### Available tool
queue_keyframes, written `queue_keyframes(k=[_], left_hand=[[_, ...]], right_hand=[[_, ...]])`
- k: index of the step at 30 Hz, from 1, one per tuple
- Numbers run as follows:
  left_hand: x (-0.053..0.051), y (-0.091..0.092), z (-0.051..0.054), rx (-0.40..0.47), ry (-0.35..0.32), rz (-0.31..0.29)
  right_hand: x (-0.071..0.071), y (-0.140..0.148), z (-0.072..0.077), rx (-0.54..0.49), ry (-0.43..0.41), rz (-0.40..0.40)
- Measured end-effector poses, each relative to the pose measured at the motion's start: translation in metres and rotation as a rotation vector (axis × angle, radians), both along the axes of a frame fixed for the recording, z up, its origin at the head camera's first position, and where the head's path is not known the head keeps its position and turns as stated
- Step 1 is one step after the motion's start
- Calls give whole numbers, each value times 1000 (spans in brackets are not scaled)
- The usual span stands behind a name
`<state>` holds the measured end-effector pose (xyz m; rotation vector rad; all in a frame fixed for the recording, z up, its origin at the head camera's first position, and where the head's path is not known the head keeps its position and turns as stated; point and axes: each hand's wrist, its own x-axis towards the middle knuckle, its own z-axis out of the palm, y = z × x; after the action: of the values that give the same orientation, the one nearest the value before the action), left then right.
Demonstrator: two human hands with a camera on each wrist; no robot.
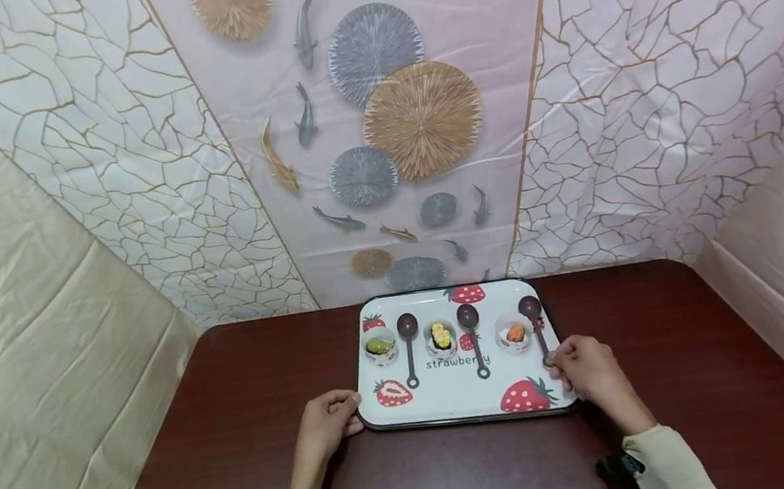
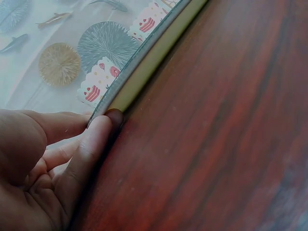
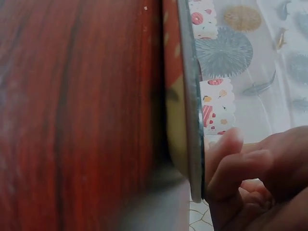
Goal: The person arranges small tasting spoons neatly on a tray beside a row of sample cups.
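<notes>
A white tray (image 1: pixel 448 401) with strawberry prints and a dark rim lies on the table. My left hand (image 1: pixel 326 428) grips its left front corner, thumb at the rim; the left wrist view shows the fingers (image 2: pixel 98 137) against that edge. At the right side, my right hand (image 1: pixel 592 375) pinches the handle end of a dark brown spoon (image 1: pixel 530 309), its bowl on the tray. The right wrist view shows the curled fingers (image 3: pixel 240 168) just above the rim; the handle is hidden there. Two similar spoons, one left (image 1: pixel 407 326) and one middle (image 1: pixel 468 317), lie alongside.
Three small printed paper cups stand on the tray: one with green food (image 1: pixel 379 347), one with yellow food (image 1: pixel 441 338), one with orange food (image 1: pixel 515 333). The reddish-brown table (image 1: pixel 464 472) meets a patterned cloth (image 1: pixel 421 118) behind. Beige cloth hangs at both sides.
</notes>
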<state>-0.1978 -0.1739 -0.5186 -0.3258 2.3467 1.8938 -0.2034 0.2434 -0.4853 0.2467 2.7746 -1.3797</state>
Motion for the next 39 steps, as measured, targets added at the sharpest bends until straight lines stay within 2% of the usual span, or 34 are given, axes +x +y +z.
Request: queue_keyframes(k=[19, 39], left_hand=[[1, -1, 1, -3, -2, 1], [0, -2, -1, -1, 1, 3]], right_hand=[[-2, -4, 0, 54, -22, 32], [-1, -7, 1, 2, -24, 14]])
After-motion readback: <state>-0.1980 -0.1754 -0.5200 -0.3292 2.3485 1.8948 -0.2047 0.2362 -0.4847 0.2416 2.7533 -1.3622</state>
